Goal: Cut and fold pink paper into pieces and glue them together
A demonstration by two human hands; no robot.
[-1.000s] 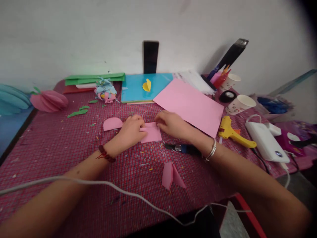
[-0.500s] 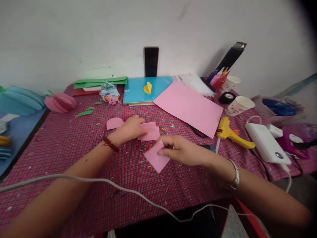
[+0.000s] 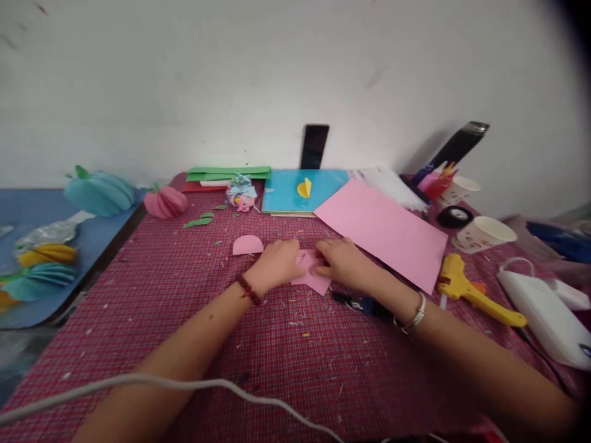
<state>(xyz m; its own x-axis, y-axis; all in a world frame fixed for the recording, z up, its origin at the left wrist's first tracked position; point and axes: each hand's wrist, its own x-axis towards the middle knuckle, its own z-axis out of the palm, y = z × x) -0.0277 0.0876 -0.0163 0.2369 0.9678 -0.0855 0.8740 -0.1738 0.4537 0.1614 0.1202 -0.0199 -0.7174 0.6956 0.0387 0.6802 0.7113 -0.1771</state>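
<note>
As the left hand [image 3: 277, 266] and right hand [image 3: 344, 263] meet at frame centre, bent fingers [image 3: 299, 261] hold the pink pieces [image 3: 317, 282] down; squaring edges seems the step.

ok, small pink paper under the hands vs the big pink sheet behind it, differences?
Size: the small pink paper is far smaller than the big pink sheet.
Contact: the left hand and right hand both rest on the small pink paper; neither holds the big pink sheet.
View: the hands cover much of the small pink paper; the big pink sheet shows almost whole.
Shared: same pink, both on the checked cloth.
</note>
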